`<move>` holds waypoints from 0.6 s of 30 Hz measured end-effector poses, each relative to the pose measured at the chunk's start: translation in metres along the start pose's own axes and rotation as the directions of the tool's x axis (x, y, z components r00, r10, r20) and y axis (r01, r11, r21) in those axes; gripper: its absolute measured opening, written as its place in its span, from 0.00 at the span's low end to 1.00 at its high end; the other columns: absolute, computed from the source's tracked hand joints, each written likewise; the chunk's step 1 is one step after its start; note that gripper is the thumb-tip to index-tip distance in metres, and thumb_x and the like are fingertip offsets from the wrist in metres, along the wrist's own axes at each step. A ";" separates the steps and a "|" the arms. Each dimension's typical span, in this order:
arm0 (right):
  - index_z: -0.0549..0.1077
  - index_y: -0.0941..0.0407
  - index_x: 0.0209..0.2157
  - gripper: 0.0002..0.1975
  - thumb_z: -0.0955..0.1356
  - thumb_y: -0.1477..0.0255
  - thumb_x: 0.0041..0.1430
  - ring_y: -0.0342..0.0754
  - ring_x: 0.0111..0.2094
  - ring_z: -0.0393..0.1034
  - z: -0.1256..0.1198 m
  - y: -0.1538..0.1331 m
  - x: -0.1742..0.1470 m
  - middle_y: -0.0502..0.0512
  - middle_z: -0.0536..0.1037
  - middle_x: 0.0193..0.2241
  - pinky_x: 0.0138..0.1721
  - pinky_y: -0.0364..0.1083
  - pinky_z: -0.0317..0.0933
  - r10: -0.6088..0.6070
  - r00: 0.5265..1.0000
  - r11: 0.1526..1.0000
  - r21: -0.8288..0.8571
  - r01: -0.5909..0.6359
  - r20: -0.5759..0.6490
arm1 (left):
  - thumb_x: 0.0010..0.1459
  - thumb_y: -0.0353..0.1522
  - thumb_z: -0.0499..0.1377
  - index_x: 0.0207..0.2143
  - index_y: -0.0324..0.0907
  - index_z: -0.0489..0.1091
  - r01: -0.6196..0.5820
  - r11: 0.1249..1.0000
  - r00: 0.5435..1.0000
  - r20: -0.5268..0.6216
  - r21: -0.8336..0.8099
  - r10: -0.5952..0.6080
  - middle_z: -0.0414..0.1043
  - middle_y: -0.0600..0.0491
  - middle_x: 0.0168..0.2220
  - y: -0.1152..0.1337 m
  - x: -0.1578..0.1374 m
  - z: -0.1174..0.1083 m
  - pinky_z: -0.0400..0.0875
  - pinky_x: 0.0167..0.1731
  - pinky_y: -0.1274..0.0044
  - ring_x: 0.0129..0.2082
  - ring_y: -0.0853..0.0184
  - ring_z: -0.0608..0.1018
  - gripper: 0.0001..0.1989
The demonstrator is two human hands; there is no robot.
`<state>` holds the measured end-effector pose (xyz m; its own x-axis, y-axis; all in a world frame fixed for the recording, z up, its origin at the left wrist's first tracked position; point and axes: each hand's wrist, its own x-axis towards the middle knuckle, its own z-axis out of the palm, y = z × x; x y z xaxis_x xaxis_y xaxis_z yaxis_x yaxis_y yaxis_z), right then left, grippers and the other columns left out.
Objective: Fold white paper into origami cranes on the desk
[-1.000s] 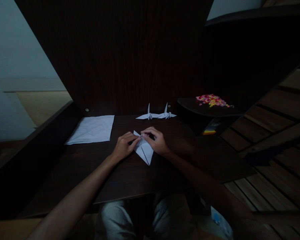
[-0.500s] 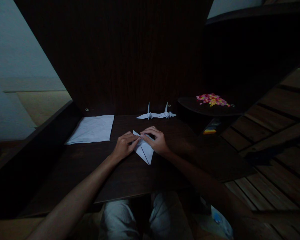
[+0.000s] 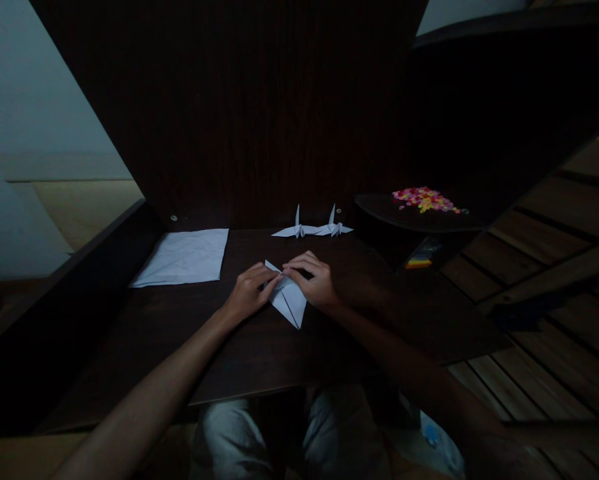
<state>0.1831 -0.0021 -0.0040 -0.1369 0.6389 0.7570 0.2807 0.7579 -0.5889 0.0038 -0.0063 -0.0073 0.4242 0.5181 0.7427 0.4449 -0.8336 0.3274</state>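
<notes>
A white sheet of folded paper (image 3: pixel 290 301), kite-shaped with a slit down its middle, lies on the dark wooden desk with one point toward me. My left hand (image 3: pixel 249 288) is closed on its left upper edge, thumb and fingers pinching. From the other side my right hand (image 3: pixel 313 280) pinches the paper near its upper middle, and the fingertips of both hands almost meet. The fingers cover part of the upper folds. Behind the hands, two white origami cranes (image 3: pixel 299 231) stand side by side against the back panel.
A stack of white paper (image 3: pixel 184 258) lies at the left by the desk's side wall (image 3: pixel 69 300). At the right, a low curved shelf (image 3: pixel 374 212) holds a heap of small pink, red and yellow pieces (image 3: pixel 426 199). Beyond is a slatted wooden floor (image 3: pixel 554 360).
Hardly anything differs. Both hands keep their pinch on the folded paper, and the right fingertips have shifted very slightly. The knees below the desk have moved a little.
</notes>
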 end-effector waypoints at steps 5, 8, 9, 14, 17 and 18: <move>0.79 0.52 0.32 0.04 0.70 0.70 0.56 0.49 0.33 0.71 -0.001 0.002 0.000 0.54 0.79 0.30 0.39 0.53 0.65 0.020 1.000 1.000 -0.010 -0.020 0.017 | 0.62 0.31 0.54 0.35 0.39 0.74 0.011 1.000 1.000 0.011 0.011 -0.011 0.75 0.50 0.29 0.000 0.000 -0.001 0.71 0.32 0.75 0.29 0.68 0.73 0.09; 0.79 0.52 0.34 0.06 0.68 0.71 0.58 0.49 0.34 0.71 -0.002 0.003 -0.001 0.54 0.78 0.31 0.38 0.52 0.65 0.026 0.999 1.000 -0.006 -0.026 0.027 | 0.62 0.31 0.54 0.35 0.39 0.74 0.007 1.000 1.000 0.009 0.018 -0.008 0.75 0.50 0.29 0.000 0.000 -0.001 0.71 0.32 0.75 0.29 0.68 0.73 0.09; 0.79 0.52 0.35 0.06 0.68 0.71 0.58 0.49 0.34 0.71 -0.002 0.003 -0.001 0.55 0.78 0.31 0.38 0.52 0.65 0.025 0.999 1.000 -0.006 -0.024 0.032 | 0.62 0.31 0.54 0.35 0.39 0.74 0.008 1.000 1.000 0.008 0.020 -0.008 0.75 0.50 0.29 0.000 0.000 -0.001 0.71 0.32 0.75 0.29 0.68 0.73 0.09; 0.78 0.52 0.36 0.08 0.66 0.72 0.59 0.49 0.35 0.71 -0.003 0.000 -0.001 0.55 0.78 0.32 0.38 0.52 0.66 0.002 0.999 1.000 -0.010 -0.001 0.040 | 0.61 0.31 0.56 0.35 0.39 0.75 0.011 1.000 1.000 -0.003 0.005 -0.011 0.76 0.50 0.29 -0.002 0.000 -0.001 0.70 0.31 0.74 0.28 0.68 0.73 0.08; 0.78 0.53 0.36 0.07 0.66 0.72 0.59 0.49 0.34 0.70 -0.003 -0.002 0.000 0.55 0.78 0.31 0.37 0.51 0.66 -0.009 1.000 1.000 -0.013 0.009 0.029 | 0.61 0.31 0.56 0.36 0.39 0.75 0.009 1.000 1.000 -0.011 -0.011 -0.009 0.77 0.50 0.30 -0.003 -0.001 0.000 0.70 0.32 0.74 0.29 0.68 0.73 0.08; 0.78 0.53 0.35 0.07 0.66 0.72 0.59 0.49 0.34 0.70 -0.003 -0.003 0.001 0.55 0.78 0.31 0.37 0.51 0.66 -0.009 1.000 1.000 -0.015 0.010 0.028 | 0.61 0.30 0.56 0.35 0.39 0.75 0.008 1.000 1.000 -0.013 -0.015 -0.009 0.77 0.50 0.30 -0.003 -0.001 0.000 0.70 0.32 0.75 0.29 0.68 0.74 0.08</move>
<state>0.1851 -0.0043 -0.0009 -0.1664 0.6353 0.7542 0.2935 0.7621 -0.5772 0.0020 -0.0044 -0.0088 0.4099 0.5227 0.7475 0.4369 -0.8319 0.3422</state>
